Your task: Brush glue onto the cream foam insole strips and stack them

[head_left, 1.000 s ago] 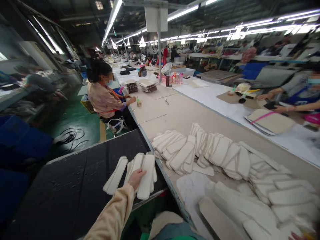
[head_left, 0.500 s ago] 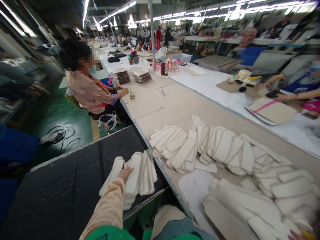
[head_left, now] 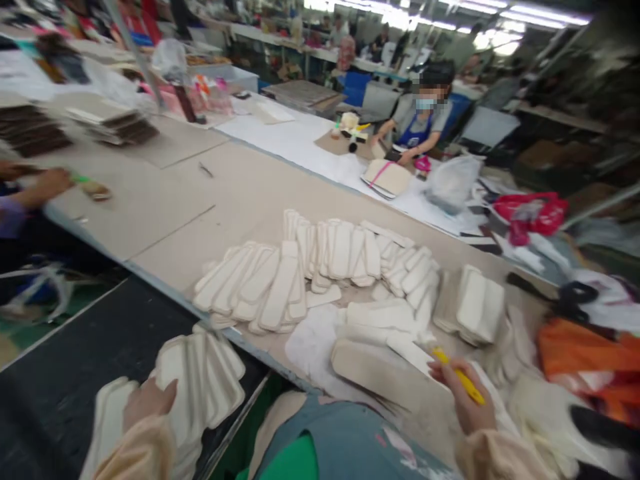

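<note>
My left hand (head_left: 147,403) lies on a fanned pile of cream, round-cornered strips (head_left: 187,373) on a black board at lower left. Its fingers are apart on the upper strips, and some fingertips are hard to make out. In my right hand (head_left: 467,397) is a tool with a yellow handle (head_left: 470,387), held over the table at lower right; its working end I cannot make out. Just left of that hand lie a longer beige panel (head_left: 380,373) and some white strips (head_left: 383,317). Rows of overlapping cream strips (head_left: 273,287) spread across the table in front of me.
A stack of strips (head_left: 473,303) and an orange bag (head_left: 585,357) are on the right. Scissors (head_left: 205,170) lie farther up the table. A co-worker's hand (head_left: 50,183) is at left near a brush (head_left: 95,190); another person (head_left: 423,120) works across the table.
My view has swung to the right, bringing my right hand and its yellow-handled tool fully into sight. My left hand stays at the pile on the black board.
</note>
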`<state>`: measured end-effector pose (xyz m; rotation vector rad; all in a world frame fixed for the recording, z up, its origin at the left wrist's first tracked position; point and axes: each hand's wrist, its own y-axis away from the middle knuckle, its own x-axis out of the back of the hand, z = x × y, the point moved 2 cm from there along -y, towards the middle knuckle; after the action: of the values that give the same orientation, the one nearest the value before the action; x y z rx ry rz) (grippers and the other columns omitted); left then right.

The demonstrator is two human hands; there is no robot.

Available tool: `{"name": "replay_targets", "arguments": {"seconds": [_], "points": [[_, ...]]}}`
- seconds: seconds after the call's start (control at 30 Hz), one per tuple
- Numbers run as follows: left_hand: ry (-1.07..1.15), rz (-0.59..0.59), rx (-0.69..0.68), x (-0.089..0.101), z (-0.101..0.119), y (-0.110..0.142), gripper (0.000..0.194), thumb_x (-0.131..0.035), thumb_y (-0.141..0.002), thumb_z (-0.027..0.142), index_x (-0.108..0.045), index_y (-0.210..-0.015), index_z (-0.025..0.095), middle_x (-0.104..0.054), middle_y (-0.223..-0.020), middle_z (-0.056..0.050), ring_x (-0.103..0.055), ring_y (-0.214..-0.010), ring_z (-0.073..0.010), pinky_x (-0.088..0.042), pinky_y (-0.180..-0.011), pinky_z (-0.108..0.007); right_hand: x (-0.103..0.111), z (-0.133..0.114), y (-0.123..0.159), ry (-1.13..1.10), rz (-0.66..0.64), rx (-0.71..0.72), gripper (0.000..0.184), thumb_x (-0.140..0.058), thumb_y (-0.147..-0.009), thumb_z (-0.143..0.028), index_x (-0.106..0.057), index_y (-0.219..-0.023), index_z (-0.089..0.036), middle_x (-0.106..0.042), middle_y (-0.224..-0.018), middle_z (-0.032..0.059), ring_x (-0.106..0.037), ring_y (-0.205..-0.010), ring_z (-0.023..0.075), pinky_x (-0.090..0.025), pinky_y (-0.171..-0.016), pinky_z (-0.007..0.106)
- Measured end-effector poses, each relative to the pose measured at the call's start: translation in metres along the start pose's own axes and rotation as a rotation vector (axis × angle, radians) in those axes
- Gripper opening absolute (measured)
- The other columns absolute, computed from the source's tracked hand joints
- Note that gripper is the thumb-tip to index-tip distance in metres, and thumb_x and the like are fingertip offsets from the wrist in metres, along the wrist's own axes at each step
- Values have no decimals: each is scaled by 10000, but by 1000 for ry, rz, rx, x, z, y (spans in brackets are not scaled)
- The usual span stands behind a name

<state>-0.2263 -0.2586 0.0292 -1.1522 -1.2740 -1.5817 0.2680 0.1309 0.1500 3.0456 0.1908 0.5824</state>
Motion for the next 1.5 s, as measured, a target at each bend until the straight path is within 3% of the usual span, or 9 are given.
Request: {"name": "replay_targets", "arguments": {"seconds": [0.1, 0.2, 0.3, 0.37, 0.47, 0.7, 0.97, 1.17, 1.5], "points": [[73, -4, -320, -17, 64, 18, 439, -441, -740, 487, -597, -995, 166, -668, -950, -123, -597, -1008, -340, -482, -844, -509, -3, 17, 15, -53, -92, -60, 293, -574, -804, -492, -578, -789, -200, -644, -721, 23, -593, -596, 145, -503, -583, 256], [276, -30, -786, -36, 152, 74, 512, -510, -740, 490, -564, -1115, 145, -602, -1116, -147, -546, -1092, -299, -425, -967, -459, -16, 25, 35, -113, -255, -87, 287, -506, -855, -465, -572, -759, -203, -590, -635, 0, -538, -553, 136, -454, -544, 251], [320, -204, -1158, -53, 231, 135, 614, -611, -717, 404, -466, -1273, 187, -518, -1226, -134, -491, -1148, -278, -415, -982, -435, -35, 30, 48, -120, -395, -131, 286, -498, -858, -457, -567, -754, -200, -591, -616, -2, -536, -548, 140, -441, -544, 254], [296, -300, -1300, -59, 268, 159, 751, -687, -650, 368, -406, -1324, 190, -473, -1257, -143, -450, -1176, -288, -396, -995, -442, -48, 34, 50, -113, -456, -144, 275, -513, -849, -450, -569, -764, -195, -609, -622, 2, -547, -555, 140, -442, -550, 251], [190, -350, -1372, -62, 304, 169, 823, -740, -577, 364, -409, -1311, 198, -446, -1268, -150, -424, -1175, -323, -335, -1017, -514, -65, 37, 48, -117, -520, -140, 249, -521, -845, -429, -571, -782, -193, -622, -619, 1, -548, -544, 131, -443, -540, 239], [18, -398, -1487, -65, 328, 160, 721, -723, -587, 362, -461, -1244, 224, -468, -1261, -131, -415, -1190, -311, -194, -1069, -551, -88, 43, 46, -89, -635, -121, 209, -494, -876, -378, -586, -823, -198, -636, -663, -8, -565, -561, 113, -457, -564, 218], [-28, -386, -1469, -63, 333, 165, 660, -700, -598, 366, -499, -1207, 212, -488, -1243, -130, -422, -1180, -311, -180, -1071, -552, -90, 58, 44, -62, -582, -139, 215, -497, -877, -378, -603, -845, -194, -636, -648, -14, -571, -566, 111, -457, -570, 210], [-67, -356, -1454, -68, 333, 163, 665, -714, -585, 381, -503, -1200, 239, -460, -1289, -131, -396, -1214, -326, -193, -1067, -560, -54, 70, 51, -21, -465, -205, 253, -496, -865, -417, -602, -844, -188, -632, -639, -8, -567, -549, 115, -458, -548, 214], [-40, -354, -1489, -70, 335, 161, 632, -697, -601, 373, -511, -1188, 231, -462, -1310, -143, -402, -1221, -347, -201, -1057, -582, 26, 96, 62, 130, -104, -293, 338, -504, -830, -528, -585, -810, -201, -605, -592, 4, -561, -523, 149, -470, -525, 260]]}}
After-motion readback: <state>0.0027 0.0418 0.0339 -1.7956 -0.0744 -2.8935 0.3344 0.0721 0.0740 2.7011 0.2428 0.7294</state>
